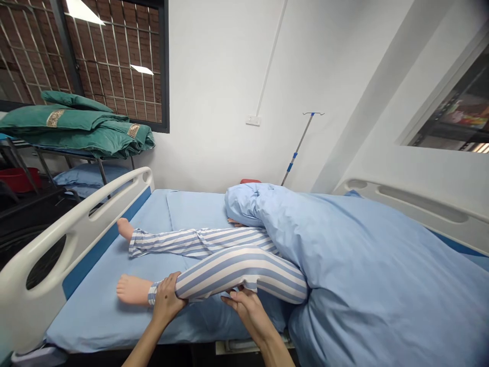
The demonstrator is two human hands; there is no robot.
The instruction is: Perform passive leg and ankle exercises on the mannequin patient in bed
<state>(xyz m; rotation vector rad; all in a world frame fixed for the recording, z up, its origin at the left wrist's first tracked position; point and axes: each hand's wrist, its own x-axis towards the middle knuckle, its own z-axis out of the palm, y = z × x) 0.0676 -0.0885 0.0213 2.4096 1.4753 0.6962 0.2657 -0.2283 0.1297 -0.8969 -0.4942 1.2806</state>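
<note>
A care mannequin in blue-and-white striped pyjamas lies on the hospital bed, its upper body hidden under a pale blue duvet. My left hand grips the nearer leg just above the ankle, by the striped cuff. My right hand sits under that same leg, with the fingers reaching beneath it near the knee. The bare nearer foot rests on the sheet. The other leg lies beyond it, with its foot pointing up.
A white bed rail runs along the left side, and another stands at the far right. Behind it are an IV pole, green folded quilts on a rack, a blue pillow and a red basin.
</note>
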